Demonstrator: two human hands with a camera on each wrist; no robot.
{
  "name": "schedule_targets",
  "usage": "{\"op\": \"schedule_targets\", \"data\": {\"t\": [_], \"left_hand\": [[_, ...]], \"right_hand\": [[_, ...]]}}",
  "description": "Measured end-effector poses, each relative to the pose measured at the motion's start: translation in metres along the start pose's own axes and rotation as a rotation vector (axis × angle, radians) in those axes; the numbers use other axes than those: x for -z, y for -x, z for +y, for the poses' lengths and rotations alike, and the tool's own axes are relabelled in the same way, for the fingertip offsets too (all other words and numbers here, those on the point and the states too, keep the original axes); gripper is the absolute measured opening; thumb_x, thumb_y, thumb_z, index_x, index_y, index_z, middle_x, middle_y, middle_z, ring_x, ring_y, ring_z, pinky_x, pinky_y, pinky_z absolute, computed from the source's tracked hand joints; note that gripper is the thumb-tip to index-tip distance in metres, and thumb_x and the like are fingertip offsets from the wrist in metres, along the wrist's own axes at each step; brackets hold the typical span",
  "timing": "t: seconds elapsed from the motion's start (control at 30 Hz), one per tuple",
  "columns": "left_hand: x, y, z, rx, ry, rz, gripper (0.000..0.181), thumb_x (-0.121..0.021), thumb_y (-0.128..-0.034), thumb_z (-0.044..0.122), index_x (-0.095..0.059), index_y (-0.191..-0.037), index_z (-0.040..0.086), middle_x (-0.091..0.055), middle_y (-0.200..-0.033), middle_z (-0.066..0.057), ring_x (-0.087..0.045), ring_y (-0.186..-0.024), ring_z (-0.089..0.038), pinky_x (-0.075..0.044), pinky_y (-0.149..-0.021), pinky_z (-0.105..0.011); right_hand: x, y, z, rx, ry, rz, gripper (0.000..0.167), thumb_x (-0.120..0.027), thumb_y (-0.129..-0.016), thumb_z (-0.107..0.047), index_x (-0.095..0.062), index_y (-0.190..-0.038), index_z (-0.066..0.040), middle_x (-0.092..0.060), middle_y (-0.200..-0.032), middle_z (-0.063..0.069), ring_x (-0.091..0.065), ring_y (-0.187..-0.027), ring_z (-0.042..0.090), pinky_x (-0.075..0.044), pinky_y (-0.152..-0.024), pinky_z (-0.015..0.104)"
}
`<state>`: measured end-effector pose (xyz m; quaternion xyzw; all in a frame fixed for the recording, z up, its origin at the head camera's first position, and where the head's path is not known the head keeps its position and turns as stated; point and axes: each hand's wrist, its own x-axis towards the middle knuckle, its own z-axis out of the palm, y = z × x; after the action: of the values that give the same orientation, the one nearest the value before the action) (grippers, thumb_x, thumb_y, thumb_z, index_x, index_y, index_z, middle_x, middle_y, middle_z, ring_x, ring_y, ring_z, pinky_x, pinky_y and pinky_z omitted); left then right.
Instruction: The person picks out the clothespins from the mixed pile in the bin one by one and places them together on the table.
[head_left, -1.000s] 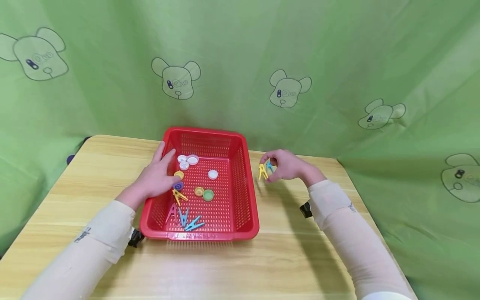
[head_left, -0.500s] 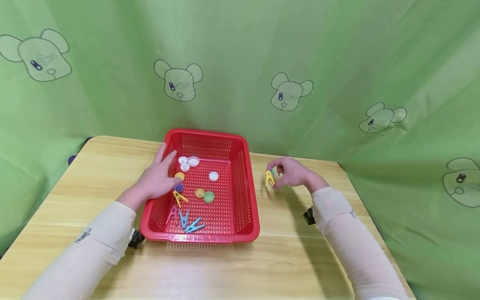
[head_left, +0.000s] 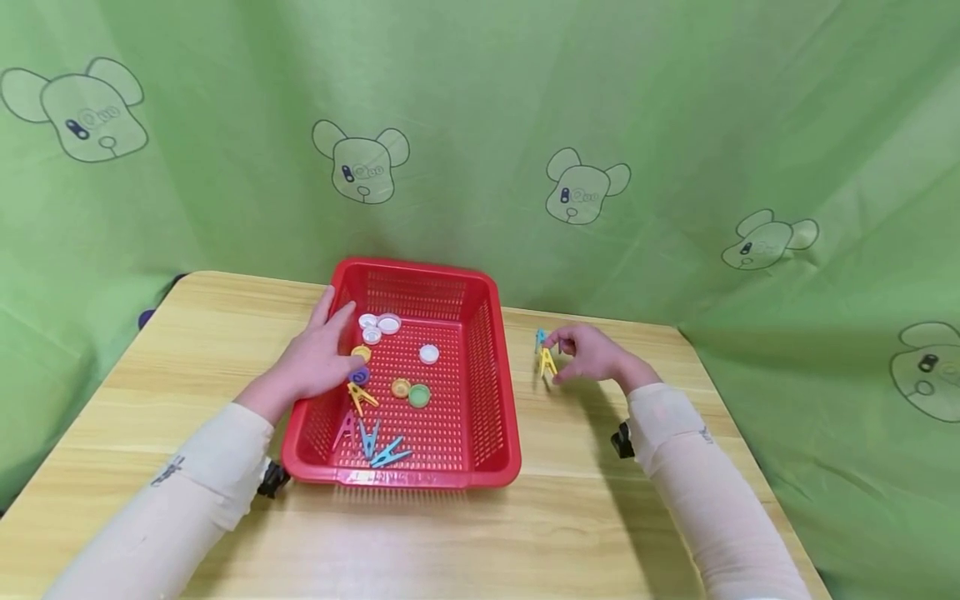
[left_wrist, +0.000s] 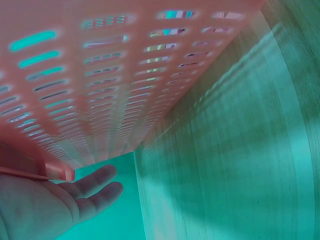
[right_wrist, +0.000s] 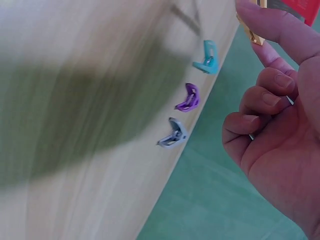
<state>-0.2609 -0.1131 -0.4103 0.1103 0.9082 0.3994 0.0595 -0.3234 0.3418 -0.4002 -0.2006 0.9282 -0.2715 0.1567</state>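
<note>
The red basket (head_left: 489, 478) has my left hand (head_left: 311, 354) over its left rim, thumb inside; in the left wrist view two fingers of the left hand (left_wrist: 55, 202) stretch straight along its outside. Right of the basket, my right hand (head_left: 594, 354) pinches a yellow clothespin (head_left: 547, 363) between thumb and index finger, its other fingers curled. The right wrist view shows the right hand (right_wrist: 280, 125) with part of the yellow clothespin (right_wrist: 256, 38) at its fingertips. A light-blue clothespin (right_wrist: 210, 59), a purple one (right_wrist: 190, 97) and a grey-blue one (right_wrist: 173, 134) lie on the table.
Inside the basket lie white caps (head_left: 388, 323), a green cap (head_left: 418, 396), a purple cap (head_left: 359, 376), yellow caps (head_left: 401, 387), and blue (head_left: 390, 452), pink (head_left: 344, 429) and yellow clothespins (head_left: 362, 397). Green cloth (head_left: 465, 100) hangs behind the table (head_left: 525, 533).
My right hand has moved right and slightly toward the front with the yellow clothespin, and more of the light-blue clothespin now shows. The left hand keeps its place on the basket.
</note>
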Motion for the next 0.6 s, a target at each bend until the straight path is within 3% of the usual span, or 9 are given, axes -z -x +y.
{"op": "schedule_targets", "data": {"t": [0.2,0.6], "left_hand": [[0.000,0.000,0.000,0.003,0.001,0.000,0.088,-0.068,-0.0899,0.021,-0.018,-0.161,0.008,0.018,-0.165,-0.002,-0.034,-0.135,-0.053,-0.060,-0.074,-0.051],[-0.001,0.000,-0.001,0.008,0.019,-0.001,0.088,-0.068,-0.0902,0.021,-0.016,-0.161,0.011,0.018,-0.165,-0.001,-0.035,-0.135,-0.052,-0.060,-0.073,-0.049]], "right_hand": [[-0.008,0.000,0.011,-0.050,-0.014,0.004,0.051,-0.091,-0.065,-0.003,-0.068,-0.110,-0.005,-0.047,-0.085,0.025,-0.041,-0.077,0.023,-0.037,-0.069,0.036],[-0.014,-0.002,0.024,-0.110,0.016,0.004,0.053,-0.092,-0.065,-0.009,-0.068,-0.113,-0.009,-0.048,-0.084,0.019,-0.041,-0.078,0.024,-0.036,-0.067,0.035]]}}
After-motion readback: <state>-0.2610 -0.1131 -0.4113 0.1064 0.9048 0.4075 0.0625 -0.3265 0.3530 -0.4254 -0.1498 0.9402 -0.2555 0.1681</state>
